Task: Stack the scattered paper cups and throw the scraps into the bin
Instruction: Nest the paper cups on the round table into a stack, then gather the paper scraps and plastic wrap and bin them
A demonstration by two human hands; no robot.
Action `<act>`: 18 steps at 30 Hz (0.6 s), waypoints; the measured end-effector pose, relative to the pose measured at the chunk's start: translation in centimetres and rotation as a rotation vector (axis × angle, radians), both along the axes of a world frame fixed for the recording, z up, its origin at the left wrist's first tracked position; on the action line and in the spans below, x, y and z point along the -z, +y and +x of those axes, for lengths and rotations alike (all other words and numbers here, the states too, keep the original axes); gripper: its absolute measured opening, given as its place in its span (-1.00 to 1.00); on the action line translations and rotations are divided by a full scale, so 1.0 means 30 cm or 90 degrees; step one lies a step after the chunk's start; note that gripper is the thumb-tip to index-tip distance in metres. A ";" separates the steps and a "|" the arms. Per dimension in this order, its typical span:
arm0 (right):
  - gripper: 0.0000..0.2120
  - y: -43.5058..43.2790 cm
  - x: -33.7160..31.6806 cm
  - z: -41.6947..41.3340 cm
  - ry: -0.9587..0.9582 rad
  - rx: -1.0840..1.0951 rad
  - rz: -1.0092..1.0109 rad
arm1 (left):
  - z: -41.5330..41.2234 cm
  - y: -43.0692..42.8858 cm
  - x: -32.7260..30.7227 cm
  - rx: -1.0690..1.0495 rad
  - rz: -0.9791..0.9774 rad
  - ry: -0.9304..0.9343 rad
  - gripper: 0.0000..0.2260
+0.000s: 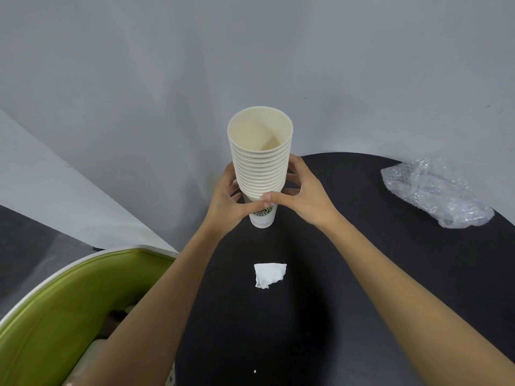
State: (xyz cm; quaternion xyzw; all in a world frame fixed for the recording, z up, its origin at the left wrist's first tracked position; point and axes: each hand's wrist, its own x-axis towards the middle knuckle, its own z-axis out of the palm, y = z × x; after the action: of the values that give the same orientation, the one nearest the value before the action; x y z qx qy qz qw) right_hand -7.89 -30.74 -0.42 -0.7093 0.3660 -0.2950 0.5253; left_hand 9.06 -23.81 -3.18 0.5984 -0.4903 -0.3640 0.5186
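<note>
A tall stack of cream paper cups [260, 151] stands upright on the black round table [362, 274], its lowest cup showing a green logo. My left hand [227, 203] grips the stack's lower left side. My right hand [299, 193] grips the lower right side, thumb across the front. A crumpled white paper scrap [269, 275] lies on the table nearer to me, between my forearms. A bundle of clear bubble wrap [434, 192] lies at the table's far right.
A green bin with a white rim [64, 310] sits at the lower left, beside the table. A grey wall rises behind the table. A small white speck [255, 371] lies on the table close to me.
</note>
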 end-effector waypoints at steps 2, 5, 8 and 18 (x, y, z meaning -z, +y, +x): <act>-0.23 0.007 -0.007 -0.004 0.002 0.007 -0.001 | 0.004 0.008 -0.015 0.001 0.005 -0.004 -0.18; -0.26 0.023 -0.025 -0.012 -0.003 0.025 -0.003 | 0.014 0.023 -0.035 -0.015 0.016 -0.002 -0.21; -0.29 0.039 -0.034 -0.027 -0.002 0.051 -0.010 | 0.017 0.050 -0.068 -0.050 0.018 -0.043 -0.32; -0.66 0.175 -0.044 -0.163 -0.019 0.154 0.029 | -0.015 0.211 -0.089 -0.133 0.043 -0.039 -0.73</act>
State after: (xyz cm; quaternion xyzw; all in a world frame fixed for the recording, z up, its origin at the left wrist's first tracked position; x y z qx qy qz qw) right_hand -12.79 -25.48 0.91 -0.6436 0.4476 -0.3581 0.5071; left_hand 8.61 -17.48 -0.51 0.6742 -0.4285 -0.3055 0.5182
